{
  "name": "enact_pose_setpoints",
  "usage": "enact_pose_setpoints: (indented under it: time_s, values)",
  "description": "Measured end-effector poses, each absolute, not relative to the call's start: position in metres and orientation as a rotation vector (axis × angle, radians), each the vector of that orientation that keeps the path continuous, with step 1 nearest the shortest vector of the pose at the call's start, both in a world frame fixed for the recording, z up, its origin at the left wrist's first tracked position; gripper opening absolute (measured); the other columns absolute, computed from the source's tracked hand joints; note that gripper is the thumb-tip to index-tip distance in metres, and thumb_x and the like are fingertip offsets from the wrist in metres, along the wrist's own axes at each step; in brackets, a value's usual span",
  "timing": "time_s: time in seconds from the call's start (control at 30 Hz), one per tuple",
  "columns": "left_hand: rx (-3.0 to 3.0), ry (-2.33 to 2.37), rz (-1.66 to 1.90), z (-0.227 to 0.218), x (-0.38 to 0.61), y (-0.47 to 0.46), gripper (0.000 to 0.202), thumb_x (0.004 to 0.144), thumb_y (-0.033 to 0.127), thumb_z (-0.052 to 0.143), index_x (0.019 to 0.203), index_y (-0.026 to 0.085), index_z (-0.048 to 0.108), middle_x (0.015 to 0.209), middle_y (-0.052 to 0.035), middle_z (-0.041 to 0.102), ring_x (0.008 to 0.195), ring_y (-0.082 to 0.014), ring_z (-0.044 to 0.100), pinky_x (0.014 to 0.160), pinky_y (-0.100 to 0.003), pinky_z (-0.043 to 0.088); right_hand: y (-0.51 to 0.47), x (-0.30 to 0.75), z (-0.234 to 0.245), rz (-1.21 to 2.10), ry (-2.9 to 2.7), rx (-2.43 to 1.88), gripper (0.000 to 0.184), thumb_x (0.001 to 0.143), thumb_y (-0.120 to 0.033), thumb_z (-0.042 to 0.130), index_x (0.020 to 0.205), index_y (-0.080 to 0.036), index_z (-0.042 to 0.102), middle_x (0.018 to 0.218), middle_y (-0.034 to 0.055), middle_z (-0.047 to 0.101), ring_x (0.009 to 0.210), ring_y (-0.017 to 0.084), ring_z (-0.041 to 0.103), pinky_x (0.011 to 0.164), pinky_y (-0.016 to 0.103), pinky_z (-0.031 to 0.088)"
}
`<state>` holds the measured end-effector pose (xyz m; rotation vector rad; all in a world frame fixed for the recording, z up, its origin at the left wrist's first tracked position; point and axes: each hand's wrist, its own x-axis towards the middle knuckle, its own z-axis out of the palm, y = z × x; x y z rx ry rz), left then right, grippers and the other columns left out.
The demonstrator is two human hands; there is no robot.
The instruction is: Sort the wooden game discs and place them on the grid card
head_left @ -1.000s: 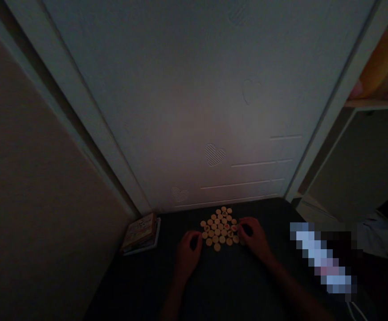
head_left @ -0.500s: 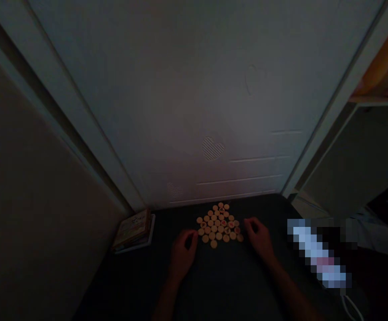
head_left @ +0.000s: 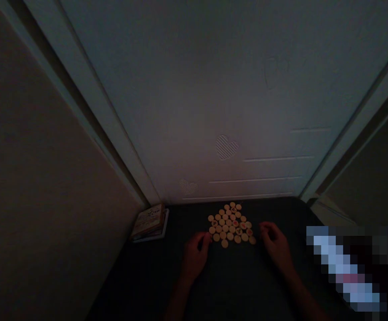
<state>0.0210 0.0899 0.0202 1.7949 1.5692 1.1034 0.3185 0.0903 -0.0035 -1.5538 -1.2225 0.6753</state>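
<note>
Round wooden discs [head_left: 229, 223] lie spread flat in one rough cluster on a dark tabletop [head_left: 234, 281]. Most faces are plain pale wood; several carry small red or dark printed pictures. Beside the cluster's left edge rests my left hand [head_left: 195, 253], its fingers curled and thumb tip brought to the forefinger, close to the nearest disc. My right hand [head_left: 275, 243] is curled the same way just right of the cluster, a small gap away from the discs. Nothing shows in either hand, though the light is dim.
A stack of thin wooden boards or booklets [head_left: 149, 220] sits on a white-edged item at the table's back left. Behind the table rises a white panel [head_left: 263, 111] with embossed hearts and lines. On the right is a blurred-out bright long object [head_left: 344, 267].
The whole view has shifted, so the table, discs and hands appear further right. Both hands keep their curled pose beside the discs, and the cluster looks the same.
</note>
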Motion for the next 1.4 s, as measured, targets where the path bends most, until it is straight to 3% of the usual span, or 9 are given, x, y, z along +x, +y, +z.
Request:
enact_pose_setpoints:
  time_s: [0.23, 0.4, 0.57, 0.7, 0.87, 1.1, 1.27, 1.4]
  values:
    - [1.785, 1.607, 1.195, 0.022, 0.022, 0.09, 0.032, 0.097, 0.043, 0.049, 0.1, 0.02, 0.071, 0.092, -0.0061, 0.076, 0.087, -0.022, 0.072, 0.081, -0.035, 0.057, 0.088, 0.315, -0.005, 0.519, -1.329, -1.584, 0.041, 0.089, -0.057, 0.058, 0.098, -0.02, 0.071, 0.094, 0.009, 0.073, 0.084, 0.024, 0.068, 0.076, 0.036, 0.054]
    - [2.109, 1.517, 1.203, 0.02, 0.03, 0.086, 0.024, 0.094, 0.035, 0.059, 0.113, 0.024, 0.066, 0.118, -0.0086, 0.068, 0.111, -0.0252, 0.064, 0.097, -0.046, 0.053, 0.099, 0.306, -0.001, 0.292, -1.628, -1.376, 0.03, 0.092, -0.047, 0.06, 0.103, -0.022, 0.072, 0.103, 0.0115, 0.073, 0.098, 0.027, 0.067, 0.088, 0.044, 0.054]
    - [2.393, 1.471, 0.941, 0.02, 0.033, 0.081, 0.042, 0.089, 0.035, 0.067, 0.13, 0.03, 0.059, 0.146, -0.0063, 0.053, 0.137, -0.0303, 0.046, 0.111, -0.055, 0.043, 0.108, 0.297, -0.004, 0.236, -1.782, -1.252, 0.024, 0.089, -0.035, 0.067, 0.109, -0.025, 0.072, 0.114, 0.0085, 0.073, 0.114, 0.03, 0.062, 0.1, 0.05, 0.051]
    - [2.48, 1.507, 0.773, 0.017, 0.033, 0.082, 0.06, 0.089, 0.039, 0.067, 0.145, 0.033, 0.047, 0.159, -0.004, 0.038, 0.145, -0.0321, 0.035, 0.114, -0.055, 0.041, 0.11, 0.297, -0.012, 0.202, -1.808, -1.261, 0.023, 0.091, -0.031, 0.063, 0.112, -0.026, 0.072, 0.112, 0.0081, 0.075, 0.118, 0.031, 0.061, 0.099, 0.053, 0.051]
    - [2.498, 1.515, 0.73, 0.011, 0.032, 0.085, 0.063, 0.091, 0.044, 0.062, 0.15, 0.034, 0.041, 0.163, -0.0026, 0.031, 0.148, -0.0319, 0.032, 0.115, -0.055, 0.039, 0.111, 0.297, -0.013, 0.221, -1.815, -1.294, 0.021, 0.092, -0.032, 0.063, 0.11, -0.026, 0.072, 0.114, 0.0078, 0.074, 0.117, 0.03, 0.062, 0.1, 0.052, 0.049]
    - [2.432, 1.549, 0.719, 0.01, 0.031, 0.085, 0.061, 0.093, 0.048, 0.059, 0.15, 0.035, 0.041, 0.165, -0.0027, 0.029, 0.147, -0.0306, 0.034, 0.116, -0.053, 0.039, 0.11, 0.301, -0.01, 0.252, -1.751, -1.354, 0.021, 0.093, -0.039, 0.062, 0.107, -0.025, 0.072, 0.107, 0.008, 0.074, 0.102, 0.026, 0.067, 0.091, 0.043, 0.054]
    - [2.377, 1.581, 0.77, 0.006, 0.03, 0.085, 0.057, 0.095, 0.045, 0.057, 0.148, 0.034, 0.042, 0.163, -0.0028, 0.033, 0.146, -0.0288, 0.037, 0.116, -0.052, 0.039, 0.118, 0.324, -0.014, 0.237, -1.638, -1.432, 0.034, 0.097, -0.049, 0.054, 0.11, -0.023, 0.071, 0.108, 0.0108, 0.074, 0.1, 0.027, 0.068, 0.088, 0.044, 0.056]
    - [2.362, 1.591, 0.766, 0.004, 0.029, 0.087, 0.056, 0.094, 0.045, 0.057, 0.147, 0.034, 0.044, 0.161, -0.0037, 0.037, 0.144, -0.0291, 0.04, 0.115, -0.053, 0.04, 0.129, 0.344, -0.016, 0.236, -1.657, -1.447, 0.032, 0.095, -0.049, 0.056, 0.106, -0.024, 0.073, 0.105, 0.0097, 0.075, 0.098, 0.027, 0.069, 0.089, 0.044, 0.055]
